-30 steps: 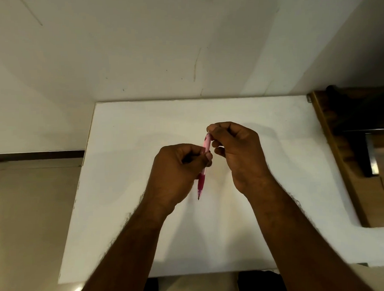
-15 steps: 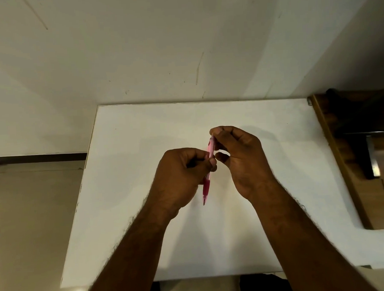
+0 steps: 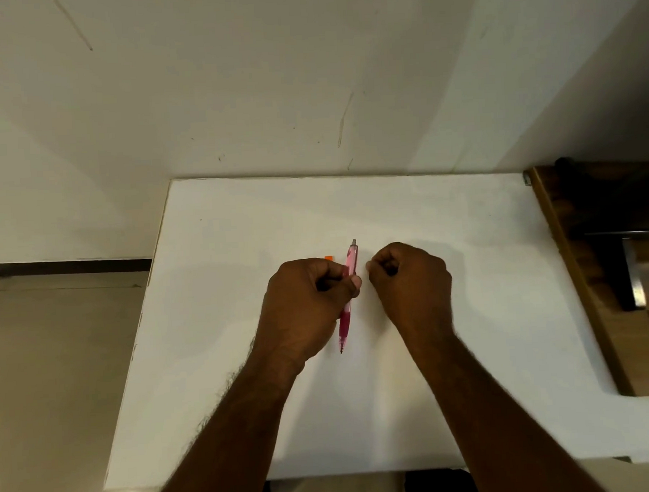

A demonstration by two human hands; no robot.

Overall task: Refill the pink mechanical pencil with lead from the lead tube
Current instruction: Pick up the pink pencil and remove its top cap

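Observation:
My left hand [image 3: 311, 306] grips the pink mechanical pencil [image 3: 345, 320] around its middle, above the white table [image 3: 488, 312]. The pencil stands nearly upright, tip pointing towards me and a bare metal end at the top. A small orange piece [image 3: 328, 258] peeks out above my left knuckles; the rest of it is hidden, so I cannot say whether it is the lead tube. My right hand [image 3: 411, 279] is just right of the pencil, not touching it, with its fingers curled and thumb and forefinger pinched. Whether something small sits in the pinch is not visible.
The white table meets a pale wall at the back. A dark wooden unit [image 3: 617, 268] with a metal part borders its right side. Beige floor [image 3: 59, 372] lies beyond the left edge.
My right hand has come off the top of the pencil and moved right, closing into a pinch. The pencil's metal top end and the orange piece are now exposed.

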